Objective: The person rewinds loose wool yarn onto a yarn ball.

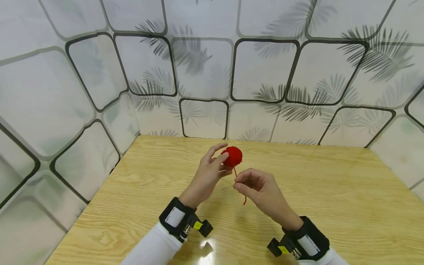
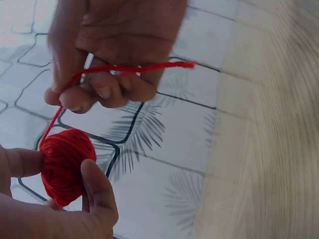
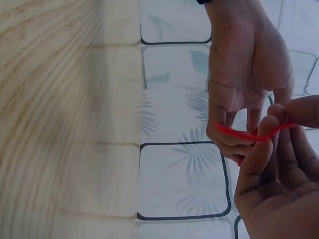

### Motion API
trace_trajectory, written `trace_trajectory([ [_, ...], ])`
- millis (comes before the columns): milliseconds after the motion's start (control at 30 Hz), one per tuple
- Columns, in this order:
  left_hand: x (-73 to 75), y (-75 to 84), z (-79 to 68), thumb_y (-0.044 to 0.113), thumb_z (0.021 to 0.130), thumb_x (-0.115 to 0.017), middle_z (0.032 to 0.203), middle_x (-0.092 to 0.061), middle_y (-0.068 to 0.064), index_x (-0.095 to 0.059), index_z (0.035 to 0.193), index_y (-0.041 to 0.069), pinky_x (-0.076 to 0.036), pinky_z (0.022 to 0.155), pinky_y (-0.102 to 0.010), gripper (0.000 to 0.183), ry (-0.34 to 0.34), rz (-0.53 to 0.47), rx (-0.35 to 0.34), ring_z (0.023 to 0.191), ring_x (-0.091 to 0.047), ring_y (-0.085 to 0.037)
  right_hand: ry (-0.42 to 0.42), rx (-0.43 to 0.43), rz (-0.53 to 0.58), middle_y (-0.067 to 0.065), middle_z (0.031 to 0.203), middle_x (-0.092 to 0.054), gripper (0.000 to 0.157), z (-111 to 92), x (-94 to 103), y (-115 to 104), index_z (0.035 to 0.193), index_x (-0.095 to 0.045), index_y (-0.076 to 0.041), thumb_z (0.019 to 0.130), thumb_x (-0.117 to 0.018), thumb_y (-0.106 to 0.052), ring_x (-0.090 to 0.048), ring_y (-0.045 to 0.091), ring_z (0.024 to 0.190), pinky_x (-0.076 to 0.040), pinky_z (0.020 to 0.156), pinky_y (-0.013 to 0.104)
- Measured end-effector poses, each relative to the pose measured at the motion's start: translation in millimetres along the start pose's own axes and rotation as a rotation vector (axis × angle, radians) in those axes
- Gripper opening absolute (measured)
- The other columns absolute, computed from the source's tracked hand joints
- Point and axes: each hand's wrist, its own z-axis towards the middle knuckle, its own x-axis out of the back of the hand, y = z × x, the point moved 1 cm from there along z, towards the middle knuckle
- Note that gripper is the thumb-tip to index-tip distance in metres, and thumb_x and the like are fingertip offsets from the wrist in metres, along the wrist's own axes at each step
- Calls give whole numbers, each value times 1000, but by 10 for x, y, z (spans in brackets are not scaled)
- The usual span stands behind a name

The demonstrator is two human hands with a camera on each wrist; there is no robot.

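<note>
A red ball of yarn (image 1: 233,156) is held above the table between the thumb and fingers of my left hand (image 1: 208,173). In the left wrist view the wound strands of the yarn ball (image 2: 68,167) show between thumb and fingers. From the ball a single strand runs to my right hand (image 1: 261,189), which pinches it between thumb and forefinger. Past that pinch the loose yarn end (image 2: 164,66) sticks out freely. In the right wrist view the yarn end (image 3: 234,132) crosses in front of the left hand (image 3: 249,64), and the ball is mostly hidden behind fingers.
Below the hands lies a light wood-grain table (image 1: 331,198). A pale curtain (image 1: 205,70) with dark outlined shapes and leaf prints stands along its back and left edges. Each wrist wears a black strap (image 1: 177,217) with a small camera.
</note>
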Motion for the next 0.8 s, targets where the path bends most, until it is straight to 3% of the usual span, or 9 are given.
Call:
trace_trajectory([
  [133, 44, 44, 10, 30, 94, -51, 128, -47, -14, -46, 132, 17, -44, 85, -31, 41, -95, -215, 52, 85, -53, -22, -26, -35, 39, 12, 91, -61, 20, 5, 6, 17, 98, -59, -6, 85, -64, -20, -58, 27, 79, -49, 70, 37],
  [267, 86, 79, 15, 31, 93, -50, 126, -45, -13, -43, 133, 12, -41, 83, -27, 44, -188, -415, 98, 88, -48, -21, -38, -88, 95, 16, 92, -60, 23, 14, 36, 57, 99, -58, -4, 85, -64, -20, -58, 28, 82, -48, 76, 39],
  [400, 114, 99, 16, 32, 91, -51, 120, -45, -12, -41, 133, 11, -38, 80, -27, 47, -256, -522, 116, 88, -46, -21, -29, -138, 142, 18, 93, -60, 25, 23, 70, 97, 100, -57, -3, 84, -65, -21, -57, 32, 85, -46, 80, 45],
  [533, 119, 120, 3, 30, 91, -52, 122, -44, -10, -39, 133, 12, -37, 78, -26, 47, -337, -490, 102, 90, -45, -19, 8, -175, 157, 18, 93, -60, 29, 40, 108, 135, 102, -57, -1, 84, -65, -22, -57, 32, 85, -46, 80, 43],
  [800, 103, 178, -39, 32, 88, -59, 130, -44, -12, -43, 132, 9, -41, 83, -31, 52, -436, -264, 70, 100, -49, -22, 100, -205, 166, 18, 92, -60, 34, 74, 192, 198, 103, -58, 2, 83, -67, -24, -57, 27, 80, -47, 77, 39],
])
